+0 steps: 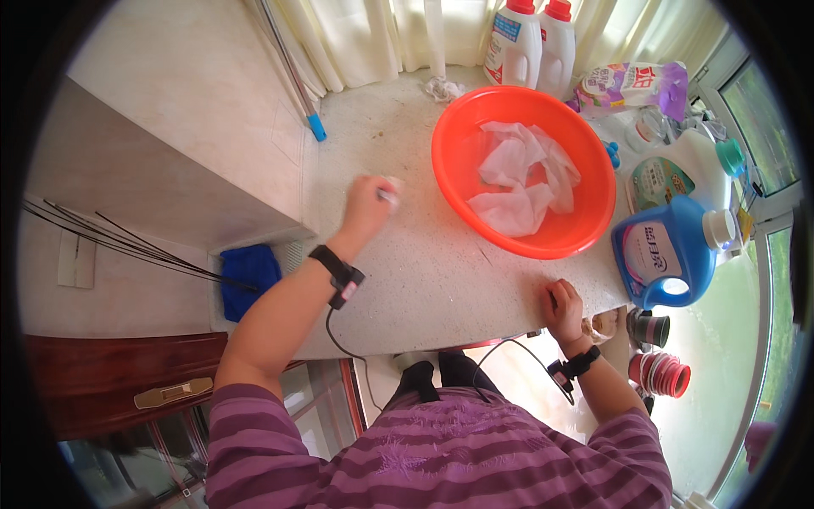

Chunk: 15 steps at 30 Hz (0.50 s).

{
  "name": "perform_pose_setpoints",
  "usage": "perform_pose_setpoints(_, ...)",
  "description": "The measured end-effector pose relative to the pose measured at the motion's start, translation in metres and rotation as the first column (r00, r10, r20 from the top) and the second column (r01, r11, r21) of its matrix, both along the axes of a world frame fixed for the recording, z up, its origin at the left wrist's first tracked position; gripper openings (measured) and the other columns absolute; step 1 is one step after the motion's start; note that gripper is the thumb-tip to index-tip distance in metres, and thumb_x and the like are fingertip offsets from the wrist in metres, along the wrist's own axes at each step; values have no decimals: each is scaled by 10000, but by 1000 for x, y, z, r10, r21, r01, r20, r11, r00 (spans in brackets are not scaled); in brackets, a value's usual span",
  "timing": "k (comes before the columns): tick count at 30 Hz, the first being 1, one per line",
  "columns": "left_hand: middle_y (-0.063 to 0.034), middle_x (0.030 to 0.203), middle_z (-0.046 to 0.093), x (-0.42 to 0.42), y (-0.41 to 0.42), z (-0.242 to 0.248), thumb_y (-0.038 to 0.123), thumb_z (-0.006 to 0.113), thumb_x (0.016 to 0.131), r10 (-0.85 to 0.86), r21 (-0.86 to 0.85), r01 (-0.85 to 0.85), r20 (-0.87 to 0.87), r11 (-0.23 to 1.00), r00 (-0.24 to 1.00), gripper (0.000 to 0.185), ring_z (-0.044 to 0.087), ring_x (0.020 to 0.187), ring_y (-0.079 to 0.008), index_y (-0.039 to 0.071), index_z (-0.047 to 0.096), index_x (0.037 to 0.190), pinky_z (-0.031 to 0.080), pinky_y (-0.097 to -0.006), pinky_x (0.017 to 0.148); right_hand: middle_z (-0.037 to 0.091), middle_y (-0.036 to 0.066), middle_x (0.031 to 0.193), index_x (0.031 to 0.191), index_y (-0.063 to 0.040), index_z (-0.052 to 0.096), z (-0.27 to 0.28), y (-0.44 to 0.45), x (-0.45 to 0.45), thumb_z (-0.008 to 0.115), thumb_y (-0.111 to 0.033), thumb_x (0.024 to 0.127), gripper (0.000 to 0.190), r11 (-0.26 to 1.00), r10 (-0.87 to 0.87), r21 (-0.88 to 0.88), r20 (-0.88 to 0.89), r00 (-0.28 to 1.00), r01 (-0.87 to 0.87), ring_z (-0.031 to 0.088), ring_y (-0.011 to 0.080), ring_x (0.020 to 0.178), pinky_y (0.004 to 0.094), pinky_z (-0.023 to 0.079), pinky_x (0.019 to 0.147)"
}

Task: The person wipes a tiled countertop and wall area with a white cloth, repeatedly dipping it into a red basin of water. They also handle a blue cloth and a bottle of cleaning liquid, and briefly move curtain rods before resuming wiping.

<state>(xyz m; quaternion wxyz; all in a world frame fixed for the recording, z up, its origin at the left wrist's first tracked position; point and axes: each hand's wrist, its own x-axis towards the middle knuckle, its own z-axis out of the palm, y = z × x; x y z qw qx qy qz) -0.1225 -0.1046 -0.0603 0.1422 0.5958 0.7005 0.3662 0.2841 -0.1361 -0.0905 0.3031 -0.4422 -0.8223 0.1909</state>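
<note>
My left hand (369,200) is curled over the pale speckled countertop (407,280), left of the basin. Something small and whitish shows at its fingers, too blurred to name. Near the front edge of the counter, below the basin, my right hand (562,308) rests with its fingers curled; whether anything is inside cannot be seen. An orange-red plastic basin (450,191) stands at the right on the counter, with wet white cloths (515,156) lying in it. Both wrists wear black straps with small cabled devices.
White bottles with red caps (514,48), a purple-and-white pouch (626,89), a white jug with a green cap (693,172) and a blue detergent jug (661,251) surround the basin. A metal pole (289,63) leans at the back left. A blue cloth item (248,280) lies at the left wall.
</note>
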Motion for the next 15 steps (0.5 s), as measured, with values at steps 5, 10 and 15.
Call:
perform_pose_setpoints(5, -275, 1157, 462, -93, 30, -56, 125, 570, 773, 339, -78, -351, -138, 933, 931, 297, 404, 1114, -433, 15, 597, 1048, 315, -448, 971, 516, 152, 695, 770, -11, 532, -1, -1, -3, 588, -4, 757, 58, 1000, 22, 16, 40, 999, -22, 534, 349, 642, 409, 439, 560)
perform_pose_setpoints(10, -425, 1382, 104, -91, 88, -68, 276, 540, 834, 197, -467, -276, -211, 840, 957, 681, 124, 1307, -565, -98, 272, 1335, 130, -501, 1106, 508, 140, 688, 758, -18, 528, 0, -2, -2, 588, 13, 734, 72, 1000, 13, 19, 67, 998, -14, 529, 338, 636, 409, 437, 553)
perform_pose_setpoints(15, -407, 1408, 80, -110, 158, -54, 386, 491, 863, 175, -564, -196, -92, 802, 980, 653, 259, 1272, -535, -166, 427, 1206, 173, -534, 1079, 516, 136, 707, 747, -23, 524, 0, 0, -3, 591, 24, 706, 91, 999, 23, 25, 79, 997, -25, 532, 338, 649, 407, 443, 559)
